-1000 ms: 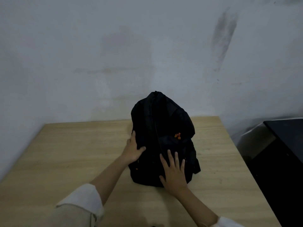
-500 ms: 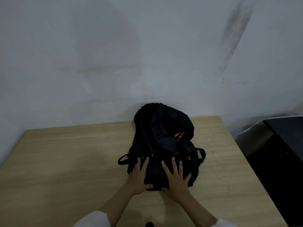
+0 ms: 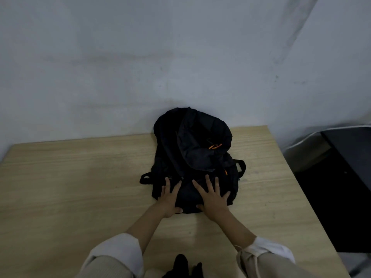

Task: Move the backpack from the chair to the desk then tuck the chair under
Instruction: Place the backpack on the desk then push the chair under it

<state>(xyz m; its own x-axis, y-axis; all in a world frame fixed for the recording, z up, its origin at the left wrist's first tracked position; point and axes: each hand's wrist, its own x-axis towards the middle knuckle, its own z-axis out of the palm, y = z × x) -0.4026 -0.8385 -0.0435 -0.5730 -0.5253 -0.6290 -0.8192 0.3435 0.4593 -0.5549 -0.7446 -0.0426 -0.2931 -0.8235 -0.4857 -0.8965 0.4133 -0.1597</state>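
Under the spread fingers (image 3: 207, 182) of both hands lies the near end of the black backpack (image 3: 192, 157). The left hand (image 3: 169, 199) rests flat, palm down, fingers splayed and gripping nothing, its thumb against the bag's near edge. Just to its right, the right hand (image 3: 213, 199) lies the same way, fingers fanned wide on the fabric, thumb at the near edge. Beyond the fingertips the backpack slumps on the wooden desk (image 3: 80, 177), its far end touching the wall (image 3: 140, 67); orange zipper pulls (image 3: 215, 146) show near its top, and a strap loop (image 3: 146, 178) sticks out left of the left hand. Back from the wrists, pale sleeves (image 3: 118, 251) are rolled up. Far right of the hands stands dark furniture (image 3: 349, 157).
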